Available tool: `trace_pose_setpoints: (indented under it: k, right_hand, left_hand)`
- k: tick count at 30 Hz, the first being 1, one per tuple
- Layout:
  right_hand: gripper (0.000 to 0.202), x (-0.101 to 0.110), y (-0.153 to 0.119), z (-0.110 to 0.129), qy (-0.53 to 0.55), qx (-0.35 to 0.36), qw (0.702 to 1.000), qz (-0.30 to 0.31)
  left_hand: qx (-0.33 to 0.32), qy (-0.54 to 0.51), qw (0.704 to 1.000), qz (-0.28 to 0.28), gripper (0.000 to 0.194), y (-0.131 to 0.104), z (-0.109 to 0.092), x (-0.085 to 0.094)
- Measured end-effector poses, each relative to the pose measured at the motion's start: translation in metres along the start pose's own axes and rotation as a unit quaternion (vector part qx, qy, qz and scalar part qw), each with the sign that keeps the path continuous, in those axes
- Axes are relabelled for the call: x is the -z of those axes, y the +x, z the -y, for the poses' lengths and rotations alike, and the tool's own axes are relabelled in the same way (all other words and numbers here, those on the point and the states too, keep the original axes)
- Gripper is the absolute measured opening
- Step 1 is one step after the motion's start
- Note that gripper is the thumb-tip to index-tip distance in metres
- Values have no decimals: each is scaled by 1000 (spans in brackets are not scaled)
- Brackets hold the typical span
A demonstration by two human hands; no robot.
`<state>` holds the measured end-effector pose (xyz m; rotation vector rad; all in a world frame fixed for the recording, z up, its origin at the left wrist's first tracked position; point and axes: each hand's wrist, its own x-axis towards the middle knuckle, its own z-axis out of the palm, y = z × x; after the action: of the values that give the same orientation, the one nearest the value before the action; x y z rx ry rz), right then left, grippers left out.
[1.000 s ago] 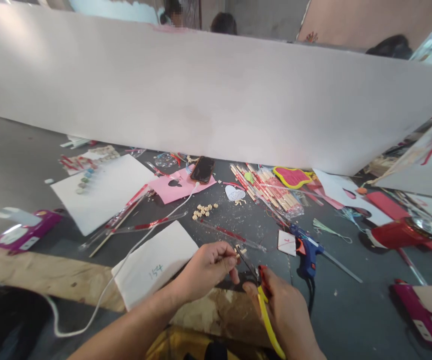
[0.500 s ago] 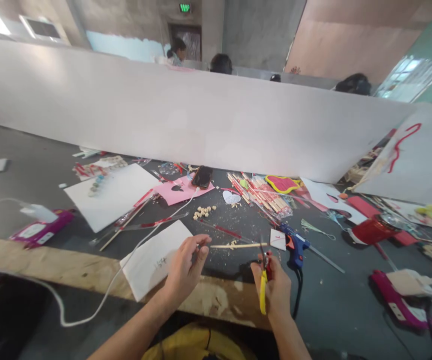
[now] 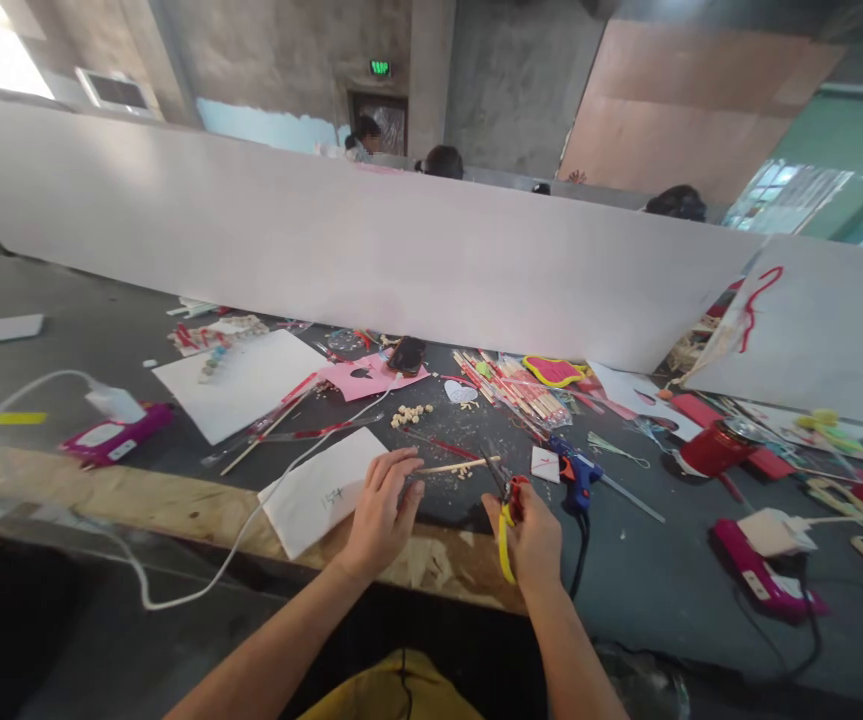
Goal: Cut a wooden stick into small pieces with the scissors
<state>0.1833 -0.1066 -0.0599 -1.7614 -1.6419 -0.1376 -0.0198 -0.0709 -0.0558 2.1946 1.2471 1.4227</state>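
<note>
My left hand [image 3: 384, 515] grips the left end of a thin wooden stick [image 3: 455, 467], which points right and slightly up. In my right hand [image 3: 537, 545] is a pair of scissors [image 3: 505, 548] with red and yellow handles. Their blades point up and away, close to the stick's right end; whether they touch it I cannot tell. Small wooden bits [image 3: 465, 474] lie below the stick, and a pile of cut pieces [image 3: 411, 414] sits just beyond it. Partly under my left hand is a white rectangular piece [image 3: 303, 500] with handwriting.
Right of the scissors lie a white card [image 3: 546, 463] and a blue glue gun [image 3: 579, 475]. Bundled sticks [image 3: 513, 385], a phone [image 3: 407, 354] and a red can [image 3: 720, 447] stand farther back. A white cable [image 3: 198, 597] crosses the left side. A white partition [image 3: 371, 250] borders the table.
The view has shifted. The stick's right end has lifted and it now slants, held in my left hand. My right hand with the scissors has moved slightly left, nearer my left hand.
</note>
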Motion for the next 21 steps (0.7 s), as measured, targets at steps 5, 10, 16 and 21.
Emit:
trace_pose_setpoints:
  k: [5, 10, 16, 21]
  right_hand:
    - [25, -2, 0, -1, -22, 21, 1000, 1]
    - [27, -4, 2, -1, -41, 45, 998, 11]
    - [26, -7, 3, -3, -48, 49, 997, 42]
    - [27, -9, 1, -6, -42, 45, 996, 65]
  left_hand:
    - [-7, 9, 1000, -2, 21, -1, -1, 0]
    - [-11, 20, 1000, 6, 21, 0, -1, 0]
    - [6, 15, 1000, 24, 21, 1, 1, -1]
    - [7, -8, 998, 64, 22, 1, 4, -1]
